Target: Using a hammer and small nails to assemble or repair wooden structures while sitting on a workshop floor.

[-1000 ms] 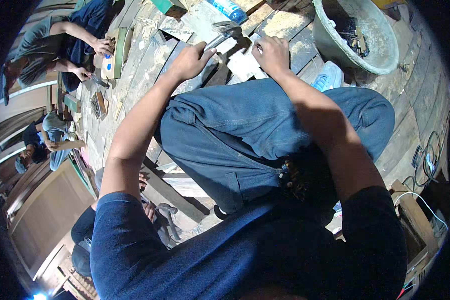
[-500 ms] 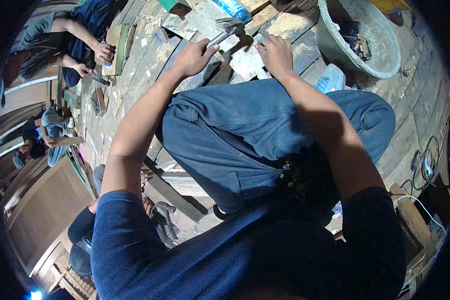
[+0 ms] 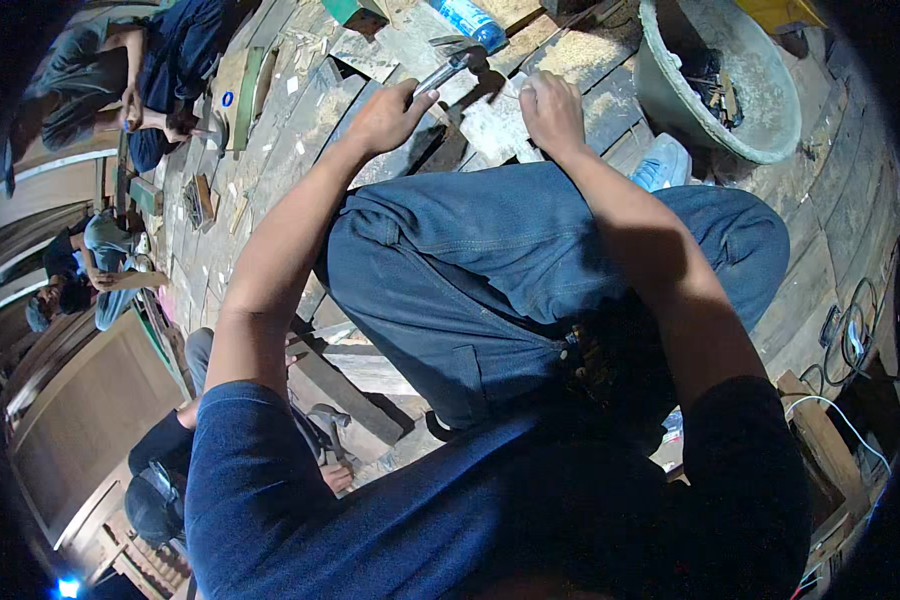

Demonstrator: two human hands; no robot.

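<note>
My left hand is wrapped round the handle of a claw hammer, its metal head pointing up and to the right. Across from it, my right hand has its fingers bent together at the edge of a pale, dusty board. Whatever those fingers pinch is hidden or too small to name. Below both hands lie my legs in dark blue trousers, folded on the floor.
A large grey tub with scraps stands at upper right, near a light blue shoe. A blue-labelled bottle lies beyond the hammer. Co-workers sit at left, one holding a hammer. Cables coil at right.
My left hand and its hammer have barely moved; my right fingers have drawn in slightly. At upper left a co-worker's hands have pulled back from the wood block, uncovering a blue ring.
</note>
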